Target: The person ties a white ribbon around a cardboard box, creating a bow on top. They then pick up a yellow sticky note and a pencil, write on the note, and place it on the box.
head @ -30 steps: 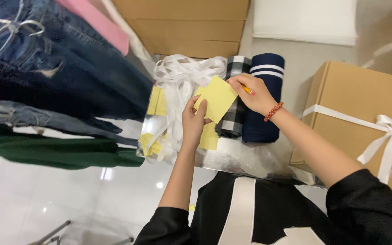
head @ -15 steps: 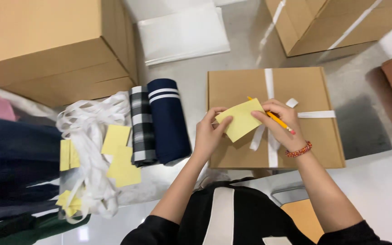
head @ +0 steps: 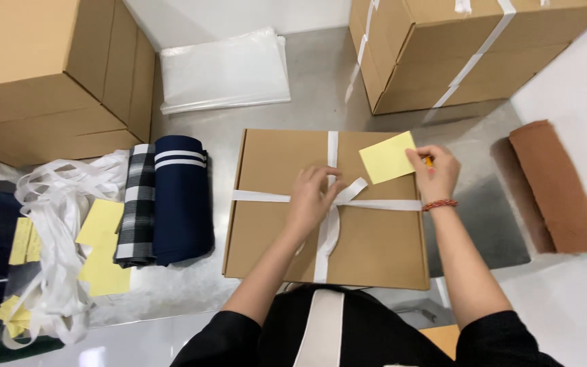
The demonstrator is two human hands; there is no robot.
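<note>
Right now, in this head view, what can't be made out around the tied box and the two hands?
- Knot on the flat box: covered by the left hand.
- Pencil-like item in the right hand: only an orange tip shows, so its kind is unclear.
- Yellow note: any writing cannot be told.
- Box contents: closed.
- Tape pile: cut off by the left edge.
</note>
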